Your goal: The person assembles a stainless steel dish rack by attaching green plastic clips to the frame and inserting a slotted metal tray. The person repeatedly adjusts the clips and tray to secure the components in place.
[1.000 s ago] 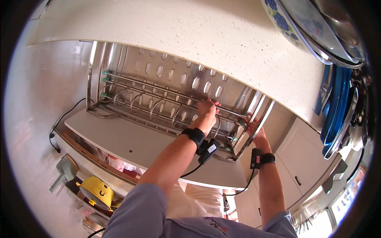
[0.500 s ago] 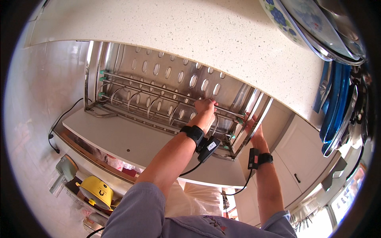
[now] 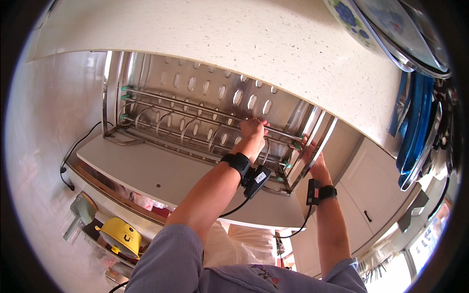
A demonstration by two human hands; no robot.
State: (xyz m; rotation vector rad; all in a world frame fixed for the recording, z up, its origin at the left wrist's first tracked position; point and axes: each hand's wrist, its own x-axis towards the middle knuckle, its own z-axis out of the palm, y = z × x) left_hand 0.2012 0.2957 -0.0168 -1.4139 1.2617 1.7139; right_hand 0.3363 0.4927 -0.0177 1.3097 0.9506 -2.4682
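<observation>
A stainless steel dish rack [image 3: 161, 108] with rails, wire loops and green end fittings stands tilted under the counter overhang. Behind its rails is a slotted metal panel [image 3: 207, 90]. My left hand [image 3: 253, 129] is closed around the upper rail, toward its right end. At the rack's right end, my right hand [image 3: 309, 151] grips the frame beside a green fitting; the upright post partly hides its fingers. Each wrist wears a black strap with a small cabled box. Below the rack lies a white panel [image 3: 129, 161] with a small dark hole.
The speckled white countertop [image 3: 205, 34] overhangs the rack. Patterned bowls [image 3: 364, 31] and blue-edged items [image 3: 415, 122] stand at the right. White cabinet doors [image 3: 369, 180] are beyond my right arm. At lower left are a yellow pot [image 3: 119, 237] and a black cable [image 3: 73, 146].
Both hands keep their places on the rack. The view has shifted very slightly; the rack shows no clear movement.
</observation>
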